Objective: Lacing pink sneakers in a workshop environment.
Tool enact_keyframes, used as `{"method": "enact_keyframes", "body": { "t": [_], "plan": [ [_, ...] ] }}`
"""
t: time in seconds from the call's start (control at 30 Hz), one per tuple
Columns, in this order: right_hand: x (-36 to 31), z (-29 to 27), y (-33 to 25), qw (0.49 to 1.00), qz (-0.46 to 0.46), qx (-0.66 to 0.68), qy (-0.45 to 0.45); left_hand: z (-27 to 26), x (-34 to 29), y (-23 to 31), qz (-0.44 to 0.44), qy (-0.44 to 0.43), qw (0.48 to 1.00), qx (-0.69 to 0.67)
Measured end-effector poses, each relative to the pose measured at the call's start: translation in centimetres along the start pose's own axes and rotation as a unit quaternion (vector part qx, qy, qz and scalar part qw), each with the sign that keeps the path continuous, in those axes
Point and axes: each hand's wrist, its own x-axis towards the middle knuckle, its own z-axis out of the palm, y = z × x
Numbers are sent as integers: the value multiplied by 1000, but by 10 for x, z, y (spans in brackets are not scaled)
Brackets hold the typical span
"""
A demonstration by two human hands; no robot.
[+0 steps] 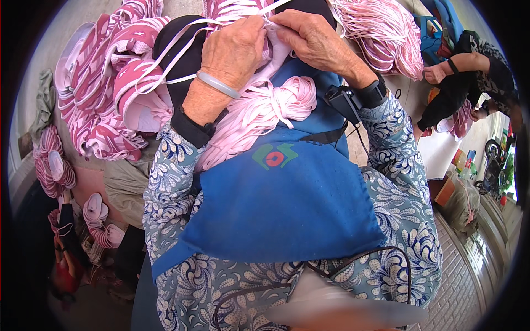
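A pink sneaker upper [236,9] lies at the top of the view, with pale laces threaded across it. Over it, my left hand [234,51] is closed, its fingertips pinching a pale shoelace [178,41] that loops out to the left. Close beside it, my right hand [314,39] bends its fingers in a pinch at the lace near the upper's edge. The exact fingertip grip is partly hidden behind the knuckles. Just below both hands, a tied bundle of pale pink shoelaces [287,102] rests on my blue apron [287,204].
Stacked pink sneaker uppers [91,77] spread along the left. A large hank of pink-and-white laces [381,36] sits at upper right. Another person's arm [461,65] is at the right, and another person [69,259] at lower left. A filled bag [459,201] stands at right.
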Motion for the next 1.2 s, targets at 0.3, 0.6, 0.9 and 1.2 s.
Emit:
{"method": "enact_keyframes", "body": {
  "t": [0.3, 0.6, 0.9, 1.2],
  "plan": [
    [-10, -18, -39, 982, -168, -72, 41, -98, -13, 53, -39, -219, 828, -515],
    [8, -39, -93, 960, -98, 237, -112, -92, -45, 10, -229, -343, 611, -676],
    [20, -10, -216, 784, -296, 445, -317, -7, -22, 3, -195, -151, 226, -942],
    [-28, -56, -83, 940, 235, 230, -85, -68, -57, 28, -243, -263, 810, -464]
  ]
}}
